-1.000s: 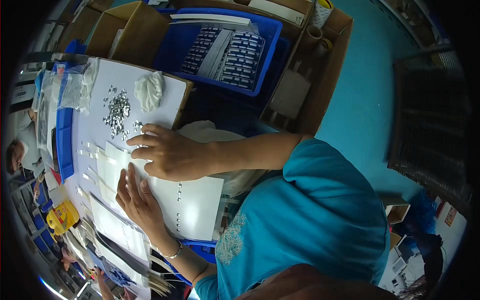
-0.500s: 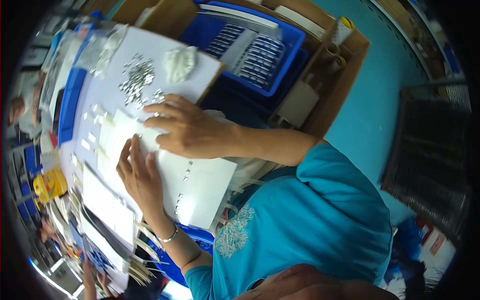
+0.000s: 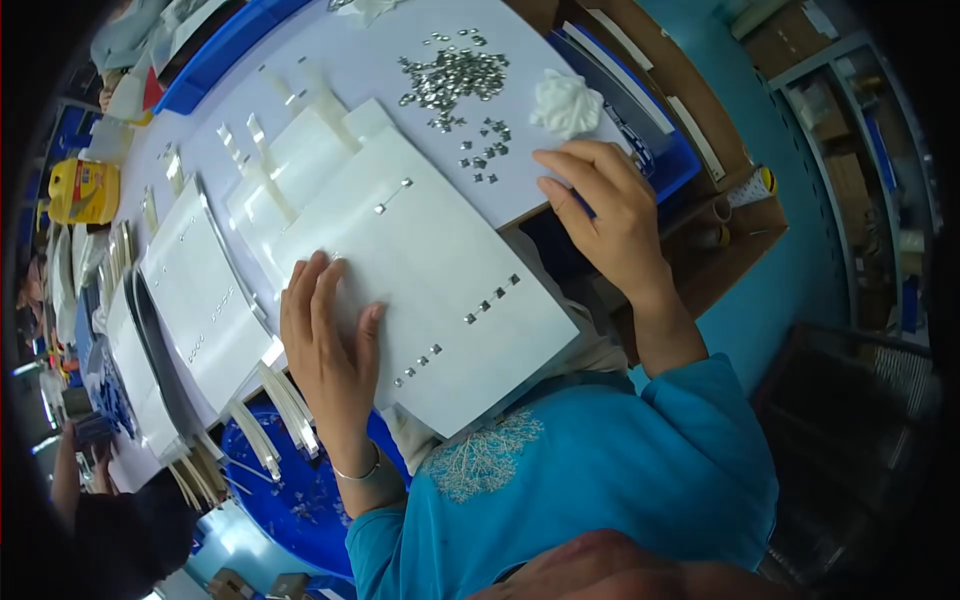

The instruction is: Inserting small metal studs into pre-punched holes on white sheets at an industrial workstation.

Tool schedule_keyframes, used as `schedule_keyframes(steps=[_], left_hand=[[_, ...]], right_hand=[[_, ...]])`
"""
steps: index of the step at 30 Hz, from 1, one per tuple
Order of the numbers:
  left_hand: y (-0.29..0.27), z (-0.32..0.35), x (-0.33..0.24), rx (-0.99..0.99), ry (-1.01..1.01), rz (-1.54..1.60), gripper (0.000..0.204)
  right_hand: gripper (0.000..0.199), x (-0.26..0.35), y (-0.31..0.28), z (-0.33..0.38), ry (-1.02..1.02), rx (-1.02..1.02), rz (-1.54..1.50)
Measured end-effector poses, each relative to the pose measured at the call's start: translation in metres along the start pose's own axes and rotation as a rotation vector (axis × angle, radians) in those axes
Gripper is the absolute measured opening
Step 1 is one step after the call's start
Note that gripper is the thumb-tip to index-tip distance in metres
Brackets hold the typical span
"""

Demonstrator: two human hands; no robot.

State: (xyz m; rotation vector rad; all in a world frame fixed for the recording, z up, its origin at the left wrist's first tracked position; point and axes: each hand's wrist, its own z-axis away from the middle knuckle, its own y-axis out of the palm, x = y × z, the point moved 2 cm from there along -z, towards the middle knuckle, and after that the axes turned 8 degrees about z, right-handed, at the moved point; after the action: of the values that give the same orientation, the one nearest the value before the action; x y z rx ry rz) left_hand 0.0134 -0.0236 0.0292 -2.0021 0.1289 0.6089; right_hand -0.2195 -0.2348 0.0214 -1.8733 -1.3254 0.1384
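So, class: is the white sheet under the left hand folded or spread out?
Spread out: the white sheet shows a broad, smooth face with no visible crease, and the left hand rests on it.

Lettering as seen from where I stand: a yellow container [image 3: 82, 196], far left, bears a label [image 3: 94, 179] with red markings, its print unreadable.

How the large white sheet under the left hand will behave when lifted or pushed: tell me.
The large white sheet is probably fairly stiff, since its edges run straight even where it juts past the table. It looks thin, so it is likely light for its size. Its glossy sheen suggests it may slide easily.
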Motion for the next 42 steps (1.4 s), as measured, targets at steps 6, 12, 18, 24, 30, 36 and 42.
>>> schedule_keyframes(steps=[6, 12, 18, 24, 30, 36, 42], left_hand=[[0.003, -0.008, -0.001, -0.03, 0.033, -0.006, 0.047], [0.002, -0.003, 0.007, -0.046, 0.038, 0.024, 0.046], [0.001, 0.004, 0.011, -0.06, 0.026, 0.045, 0.057], [0.0, 0.003, 0.012, -0.095, 0.028, 0.074, 0.054], [0.003, 0.004, 0.013, -0.098, 0.028, 0.082, 0.053], [0.003, 0.004, 0.015, -0.089, 0.03, 0.083, 0.054], [0.003, 0.004, 0.016, -0.095, 0.03, 0.07, 0.054]], right_hand=[[0.025, 0.018, 0.011, -0.011, -0.096, 0.093, 0.03], [0.023, 0.026, 0.011, -0.016, -0.169, 0.214, 0.071], [0.024, 0.025, 0.013, -0.012, -0.027, 0.289, -0.063], [0.035, 0.075, 0.037, -0.044, -0.342, 0.415, -0.149], [0.038, 0.092, 0.071, -0.055, -0.509, 0.506, -0.166], [0.041, 0.101, 0.077, -0.053, -0.548, 0.594, -0.136], [0.04, 0.099, 0.078, -0.052, -0.489, 0.587, -0.179]])
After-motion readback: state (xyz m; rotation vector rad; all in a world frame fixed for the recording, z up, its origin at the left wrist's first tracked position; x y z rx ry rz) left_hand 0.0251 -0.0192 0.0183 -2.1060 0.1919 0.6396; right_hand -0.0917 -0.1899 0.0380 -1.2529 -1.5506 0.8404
